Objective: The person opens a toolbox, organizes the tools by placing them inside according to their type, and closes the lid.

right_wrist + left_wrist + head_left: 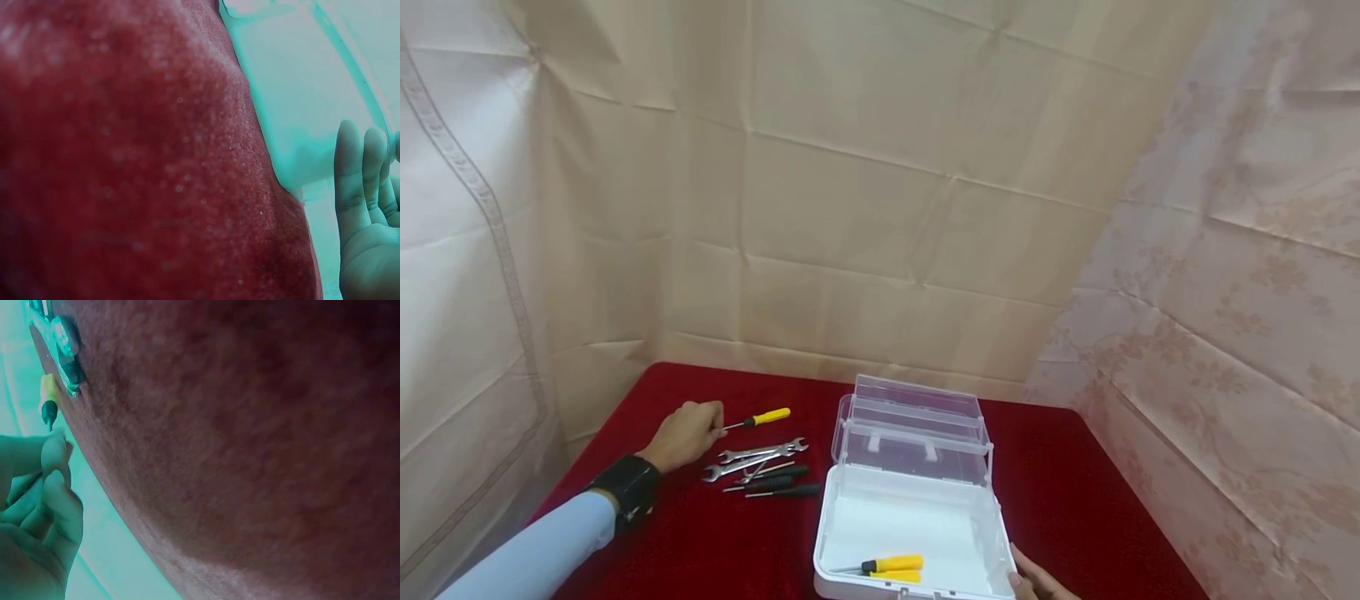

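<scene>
My left hand (688, 435) pinches the thin metal shaft of a yellow-handled screwdriver (771, 416) between thumb and fingertips, over the far left of the red table. In the left wrist view, its yellow handle and black collar (49, 406) point away from the fingers. At the front stands a white toolbox (917, 512) with its clear lid (917, 433) raised. Two more yellow-handled screwdrivers (897, 563) lie inside near the front wall. My right hand (1037, 579) holds the box's front right edge, thumb at the rim; long fingers (350, 169) lie against the outer wall.
Beside the toolbox, silver open-end wrenches (760, 455) lie partly crossed on the red cloth (700, 533). Several black-handled screwdrivers (786, 483) are close to the box's left wall. Beige curtain (850, 208) hangs behind the table, and patterned cloth (1240, 333) lines the right side.
</scene>
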### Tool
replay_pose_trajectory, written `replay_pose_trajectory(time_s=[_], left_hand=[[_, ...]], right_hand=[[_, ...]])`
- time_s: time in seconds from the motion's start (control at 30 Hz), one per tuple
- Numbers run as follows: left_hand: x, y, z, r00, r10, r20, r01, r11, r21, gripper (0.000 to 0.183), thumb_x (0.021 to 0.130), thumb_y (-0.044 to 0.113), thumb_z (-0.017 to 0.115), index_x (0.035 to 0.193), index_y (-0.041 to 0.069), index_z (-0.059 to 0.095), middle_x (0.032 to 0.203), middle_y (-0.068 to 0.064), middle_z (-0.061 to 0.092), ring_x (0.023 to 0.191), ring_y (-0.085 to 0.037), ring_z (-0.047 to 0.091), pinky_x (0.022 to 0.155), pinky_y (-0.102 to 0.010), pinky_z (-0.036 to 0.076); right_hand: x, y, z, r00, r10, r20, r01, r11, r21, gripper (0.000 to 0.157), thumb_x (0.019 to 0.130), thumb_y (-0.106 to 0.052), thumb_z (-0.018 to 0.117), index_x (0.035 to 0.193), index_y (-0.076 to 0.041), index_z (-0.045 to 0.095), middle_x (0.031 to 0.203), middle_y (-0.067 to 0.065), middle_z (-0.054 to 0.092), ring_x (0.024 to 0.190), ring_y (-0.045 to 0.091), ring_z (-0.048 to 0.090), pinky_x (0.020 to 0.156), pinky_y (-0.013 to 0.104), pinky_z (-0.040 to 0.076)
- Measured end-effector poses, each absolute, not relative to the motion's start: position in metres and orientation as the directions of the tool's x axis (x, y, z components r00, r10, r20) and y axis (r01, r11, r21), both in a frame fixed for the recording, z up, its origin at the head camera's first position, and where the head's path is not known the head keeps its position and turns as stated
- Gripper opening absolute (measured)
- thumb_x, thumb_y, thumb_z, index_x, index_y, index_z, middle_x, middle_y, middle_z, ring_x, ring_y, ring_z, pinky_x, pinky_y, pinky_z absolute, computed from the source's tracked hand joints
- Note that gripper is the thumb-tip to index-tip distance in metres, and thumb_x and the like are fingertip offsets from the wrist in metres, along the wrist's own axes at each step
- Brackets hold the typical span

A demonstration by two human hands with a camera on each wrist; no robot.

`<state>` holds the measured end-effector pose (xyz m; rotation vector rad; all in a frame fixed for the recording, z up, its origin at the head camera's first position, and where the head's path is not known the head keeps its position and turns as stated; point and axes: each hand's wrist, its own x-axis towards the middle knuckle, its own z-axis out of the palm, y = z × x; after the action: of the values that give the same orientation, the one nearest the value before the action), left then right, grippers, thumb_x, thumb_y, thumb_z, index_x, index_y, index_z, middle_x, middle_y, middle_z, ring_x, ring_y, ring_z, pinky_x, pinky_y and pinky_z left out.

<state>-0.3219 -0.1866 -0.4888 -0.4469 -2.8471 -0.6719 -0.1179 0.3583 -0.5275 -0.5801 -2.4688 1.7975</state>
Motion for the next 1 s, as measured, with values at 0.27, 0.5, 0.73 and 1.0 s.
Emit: replay_pose_trajectory(time_s=[0.27,0.5,0.73,1.0], left_hand=[[-0.319,-0.185,-0.492,-0.951,0.210,0.227,0.293,0.849,0.440,0.006,0.088,0.006,0.079,0.091,0.002,0.075,0.080,-0.002,0.070,0.069,-0.016,0.058,0.065,-0.036,0.053],[-0.315,-0.186,-0.494,-0.953,0.190,0.236,0.274,0.875,0.400,0.007,0.088,0.007,0.076,0.084,0.001,0.074,0.076,-0.001,0.067,0.066,-0.016,0.055,0.060,-0.035,0.048],[-0.309,-0.186,-0.490,-0.955,0.147,0.258,0.247,0.876,0.414,0.006,0.088,0.004,0.077,0.091,0.000,0.075,0.080,-0.006,0.067,0.068,-0.019,0.057,0.065,-0.038,0.053],[-0.292,-0.181,-0.489,-0.953,0.126,0.277,0.245,0.858,0.451,0.006,0.089,0.005,0.076,0.093,0.002,0.072,0.079,-0.003,0.060,0.069,-0.018,0.050,0.063,-0.035,0.046]], right_hand=[[-0.118,0.359,-0.525,-0.934,0.296,-0.201,0.276,0.238,-0.931,0.111,0.070,-0.071,0.079,0.145,0.006,0.052,0.135,0.032,0.059,0.103,0.037,0.071,0.078,0.051,0.059],[-0.118,0.361,-0.524,-0.935,0.265,-0.236,0.293,0.204,-0.934,0.117,0.067,-0.073,0.079,0.147,0.006,0.048,0.134,0.034,0.059,0.102,0.037,0.071,0.078,0.051,0.059],[-0.118,0.363,-0.526,-0.929,0.277,-0.246,0.311,0.222,-0.924,0.100,0.079,-0.061,0.078,0.148,0.005,0.048,0.135,0.032,0.059,0.101,0.037,0.072,0.077,0.052,0.059],[-0.119,0.364,-0.527,-0.930,0.272,-0.246,0.311,0.230,-0.922,0.106,0.076,-0.066,0.077,0.148,0.006,0.047,0.134,0.033,0.059,0.100,0.036,0.072,0.077,0.052,0.060]])
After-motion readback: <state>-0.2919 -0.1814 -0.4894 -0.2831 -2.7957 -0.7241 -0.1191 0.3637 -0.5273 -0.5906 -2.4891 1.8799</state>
